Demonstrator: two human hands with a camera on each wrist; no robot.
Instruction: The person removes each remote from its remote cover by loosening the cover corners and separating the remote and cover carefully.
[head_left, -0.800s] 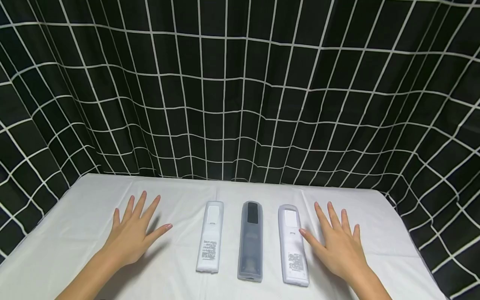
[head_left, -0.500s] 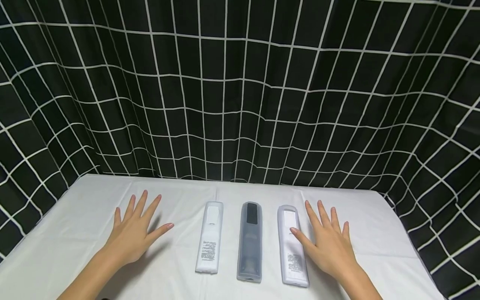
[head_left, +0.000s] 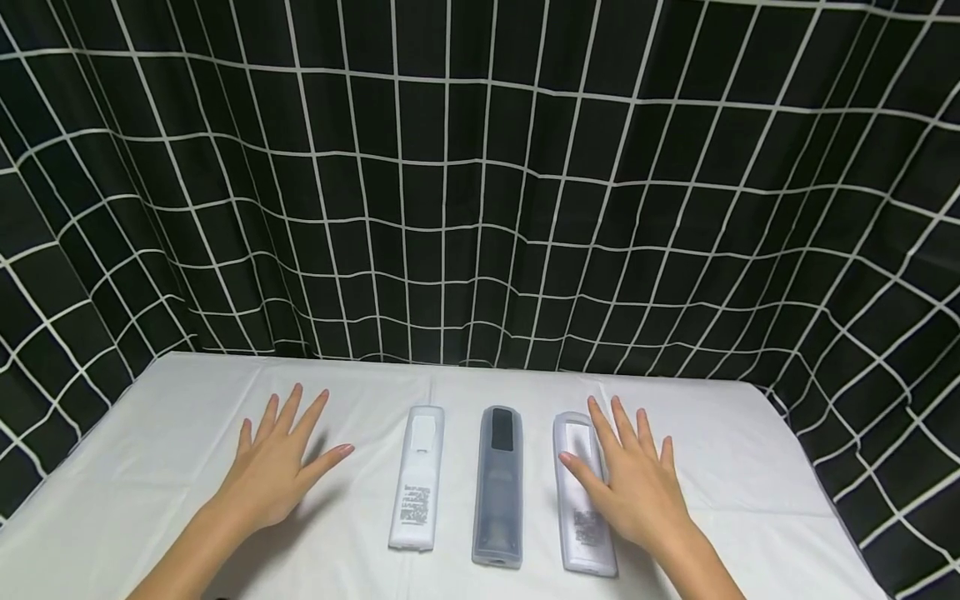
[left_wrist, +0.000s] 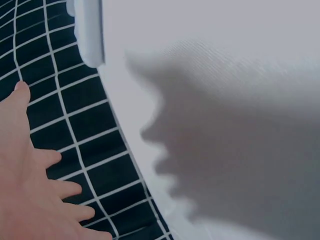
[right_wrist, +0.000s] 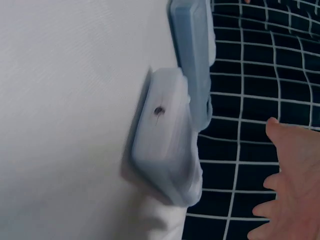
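Three remote controls lie back side up in a row. The left one is a white remote control (head_left: 415, 492), the middle a grey remote control (head_left: 498, 500) with a dark panel at its top. At the right, a white remote control in a translucent sleeve (head_left: 577, 500) is partly hidden by my right hand (head_left: 637, 483). That hand hovers over its right side, fingers spread; the right wrist view shows the hand (right_wrist: 295, 185) raised above the sleeved end. My left hand (head_left: 270, 471) hangs left of the row, fingers spread, casting a shadow and holding nothing.
A white cloth (head_left: 360, 567) covers the table. Behind it and at both sides hangs a black curtain (head_left: 465, 192) with a white grid, its lower edge meeting the table's far edge.
My right hand has moved left, from beside the right remote control to partly over it. My left hand has shifted slightly right. The remote controls stay put.
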